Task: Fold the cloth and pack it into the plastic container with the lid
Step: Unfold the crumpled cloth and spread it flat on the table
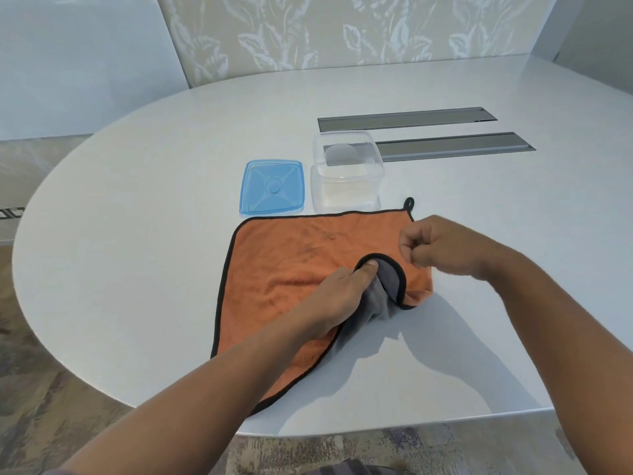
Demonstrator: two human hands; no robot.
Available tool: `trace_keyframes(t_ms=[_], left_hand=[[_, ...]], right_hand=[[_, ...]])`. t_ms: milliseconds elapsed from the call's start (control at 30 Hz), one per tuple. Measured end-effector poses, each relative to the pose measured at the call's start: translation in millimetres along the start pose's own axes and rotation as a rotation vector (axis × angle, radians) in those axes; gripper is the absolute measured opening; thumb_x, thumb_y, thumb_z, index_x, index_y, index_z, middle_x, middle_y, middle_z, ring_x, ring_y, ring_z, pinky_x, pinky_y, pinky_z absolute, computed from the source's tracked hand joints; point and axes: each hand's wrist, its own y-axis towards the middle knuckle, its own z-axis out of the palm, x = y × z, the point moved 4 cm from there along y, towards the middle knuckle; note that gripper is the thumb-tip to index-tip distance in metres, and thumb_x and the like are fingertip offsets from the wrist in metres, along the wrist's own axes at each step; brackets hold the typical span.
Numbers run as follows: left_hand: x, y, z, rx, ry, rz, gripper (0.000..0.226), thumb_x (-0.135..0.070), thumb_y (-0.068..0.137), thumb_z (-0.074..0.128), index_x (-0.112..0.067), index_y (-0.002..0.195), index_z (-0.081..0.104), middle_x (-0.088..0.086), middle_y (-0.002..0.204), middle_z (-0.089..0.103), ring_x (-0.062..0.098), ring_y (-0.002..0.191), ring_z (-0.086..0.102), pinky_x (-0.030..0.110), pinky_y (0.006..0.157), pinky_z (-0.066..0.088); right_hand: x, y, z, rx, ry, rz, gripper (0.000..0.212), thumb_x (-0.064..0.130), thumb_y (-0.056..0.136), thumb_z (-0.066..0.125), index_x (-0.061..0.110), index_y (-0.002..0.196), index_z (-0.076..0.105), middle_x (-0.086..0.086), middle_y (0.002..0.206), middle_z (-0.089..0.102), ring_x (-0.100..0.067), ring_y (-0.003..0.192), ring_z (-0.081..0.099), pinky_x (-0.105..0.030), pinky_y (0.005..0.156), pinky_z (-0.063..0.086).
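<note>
Your cloth point(291, 269) lies on the table point(137, 234) near the edge closest to you, and one low corner hangs just over that edge; it is orange on top and grey underneath, with a thin black trim all round; it looks soft, fluffy and light, so I think it will bend any way you push it and will not hold a shape by itself; it should not break or slip much, but it may bunch up or spring open when you let go.

Your left hand point(337, 289) holds the near right corner, with the fingers curled round the trim and the grey side turned up over the orange; that is a good place to hold, because the trim looks firmer than the fluffy middle; your right hand point(435, 248) is just beside it over the right side of the cloth, with the fingers curled in tight; I cannot tell if it pinches any cloth.

To fold it neatly, I would take two corners, one in each hand, and lay them on the far corners; press the fold flat.

Past the far edge of the cloth sit the blue lid point(272, 186) and, to its right, the clear container point(347, 173); the lid is off, and the container looks small, so the cloth likely needs a few folds to fit.
</note>
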Motion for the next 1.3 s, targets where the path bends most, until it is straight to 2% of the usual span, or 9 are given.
trace_keyframes(t_ms=[133, 267, 400, 633, 767, 933, 1033, 1133, 1300], left_hand=[[-2.4, -2.5, -2.2, 0.027, -0.019, 0.016, 0.045, -0.060, 0.101, 0.040, -0.022, 0.081, 0.052, -0.005, 0.075, 0.052, 0.010, 0.072, 0.050, 0.032, 0.073, 0.040], [-3.2, -5.2, -1.4, 0.043, -0.018, 0.046, 0.046, -0.061, 0.101, 0.039, -0.020, 0.084, 0.051, -0.004, 0.077, 0.050, 0.011, 0.073, 0.048, 0.032, 0.073, 0.039], [-4.6, -8.3, -3.4, 0.069, -0.047, 0.062, 0.041, -0.057, 0.103, 0.040, -0.020, 0.094, 0.054, 0.000, 0.086, 0.051, 0.014, 0.081, 0.049, 0.032, 0.078, 0.039], [-6.1, -17.9, 0.5, 0.201, 0.090, 0.042, 0.058, -0.051, 0.106, 0.041, -0.033, 0.057, 0.067, -0.022, 0.065, 0.062, -0.001, 0.066, 0.057, 0.023, 0.075, 0.043], [-9.7, -25.3, 2.5, 0.274, 0.139, 0.061, 0.047, -0.050, 0.106, 0.041, -0.024, 0.083, 0.073, -0.006, 0.093, 0.073, 0.016, 0.093, 0.065, 0.036, 0.095, 0.048], [-11.3, -33.2, 10.4, 0.465, 0.355, 0.166, 0.037, -0.047, 0.108, 0.038, -0.033, 0.125, 0.067, -0.016, 0.133, 0.064, 0.005, 0.126, 0.054, 0.027, 0.113, 0.036], [-17.5, -40.1, 16.6, 0.521, 0.487, 0.226, 0.038, -0.047, 0.108, 0.035, -0.039, 0.132, 0.064, -0.025, 0.137, 0.060, -0.005, 0.126, 0.050, 0.018, 0.109, 0.035], [-18.3, -40.2, 21.8, 0.500, 0.567, 0.253, 0.044, -0.048, 0.109, 0.030, -0.036, 0.136, 0.062, -0.016, 0.140, 0.061, 0.006, 0.128, 0.053, 0.032, 0.115, 0.037], [-14.6, -37.5, 24.4, 0.458, 0.685, 0.242, 0.056, -0.060, 0.106, 0.022, -0.034, 0.138, 0.058, -0.005, 0.129, 0.067, 0.019, 0.120, 0.058, 0.042, 0.108, 0.042]], right_hand=[[-7.7, -8.2, -3.0, 0.162, -0.079, 0.134, 0.016, 0.024, 0.067, 0.070, 0.019, 0.082, 0.067, -0.001, 0.065, 0.068, -0.011, 0.059, 0.056, -0.026, 0.059, 0.044], [-32.0, -9.5, 12.3, 0.242, -0.326, 0.364, 0.053, 0.042, 0.063, 0.087, 0.023, 0.101, 0.057, -0.005, 0.077, 0.076, -0.012, 0.058, 0.068, -0.032, 0.066, 0.052], [-48.0, -9.9, 12.3, 0.124, -0.250, 0.495, 0.034, 0.027, 0.081, 0.071, 0.013, 0.106, 0.053, -0.008, 0.076, 0.074, -0.015, 0.054, 0.070, -0.019, 0.043, 0.046], [-58.6, -2.5, 4.8, -0.091, 0.043, 0.510, 0.014, 0.013, 0.089, 0.059, 0.008, 0.098, 0.067, -0.014, 0.097, 0.077, -0.026, 0.079, 0.078, -0.028, 0.061, 0.060], [-65.7, 0.3, 3.5, -0.195, 0.263, 0.515, 0.018, 0.006, 0.089, 0.062, 0.003, 0.106, 0.065, -0.020, 0.102, 0.076, -0.029, 0.081, 0.078, -0.036, 0.067, 0.063], [-70.4, 6.2, 7.1, -0.281, 0.358, 0.494, 0.033, -0.001, 0.086, 0.063, 0.013, 0.114, 0.056, -0.010, 0.089, 0.071, -0.017, 0.065, 0.069, -0.029, 0.058, 0.059], [-74.2, 7.0, 9.6, -0.315, 0.464, 0.528, 0.049, -0.003, 0.081, 0.071, 0.018, 0.120, 0.049, -0.010, 0.077, 0.072, -0.015, 0.056, 0.065, -0.025, 0.051, 0.053], [-78.0, 5.0, 6.9, -0.338, 0.351, 0.557, 0.058, 0.008, 0.077, 0.082, 0.021, 0.118, 0.042, -0.013, 0.085, 0.070, -0.016, 0.053, 0.067, -0.024, 0.046, 0.049], [-73.2, 4.6, 9.5, -0.291, 0.177, 0.532, 0.041, 0.009, 0.073, 0.083, 0.015, 0.092, 0.048, -0.024, 0.083, 0.071, -0.030, 0.063, 0.074, -0.038, 0.065, 0.063]])
